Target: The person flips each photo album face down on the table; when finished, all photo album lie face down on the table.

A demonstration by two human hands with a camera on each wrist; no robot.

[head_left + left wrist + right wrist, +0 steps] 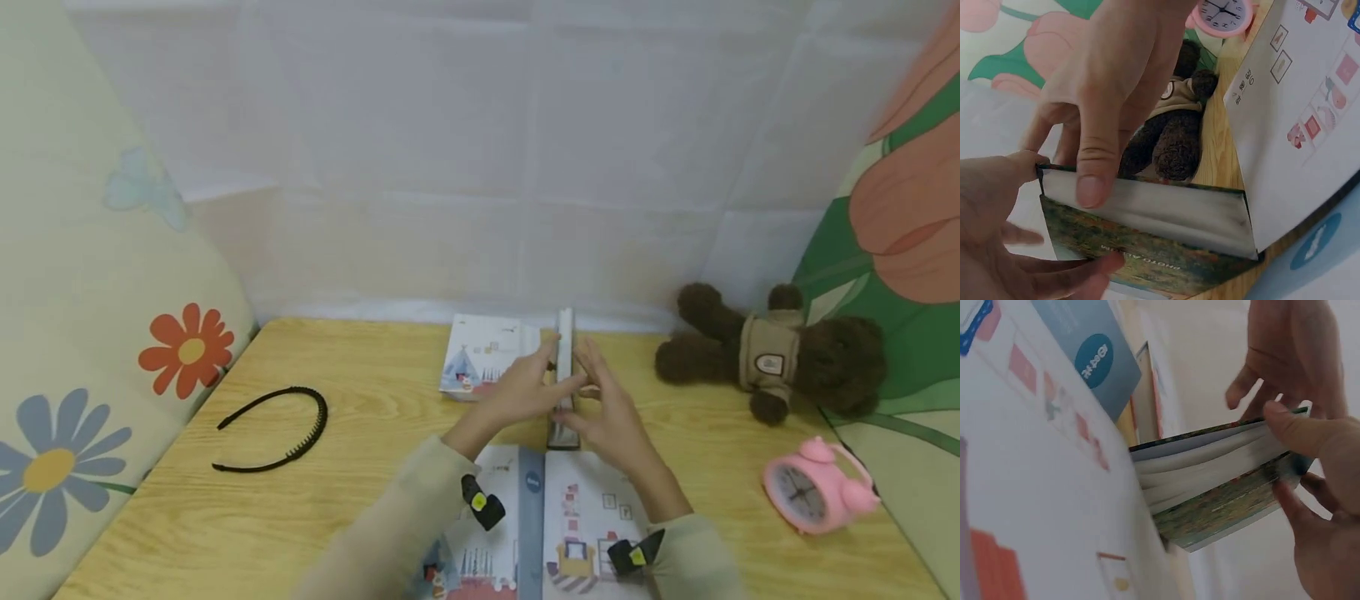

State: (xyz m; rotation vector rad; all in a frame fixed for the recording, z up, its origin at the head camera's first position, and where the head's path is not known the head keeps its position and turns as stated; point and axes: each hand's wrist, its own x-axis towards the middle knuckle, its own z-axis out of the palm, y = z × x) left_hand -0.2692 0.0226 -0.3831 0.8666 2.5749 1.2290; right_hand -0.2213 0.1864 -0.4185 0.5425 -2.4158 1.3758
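A photo album with a green, patterned cover stands on edge near the back of the table, white page edges upward. My left hand holds it from the left; in the left wrist view its thumb is at one corner and its fingers lie along the cover. From the other side my right hand grips the album, its thumb on the page edges in the right wrist view. Some fingers are hidden behind the album. Just in front lies a white printed cover with a grey-blue spine, spread open, partly under the forearms.
A smaller white printed box-like item is behind my left hand. A black headband lies at left. At right are a brown teddy bear and a pink alarm clock. White cloth hangs behind the table.
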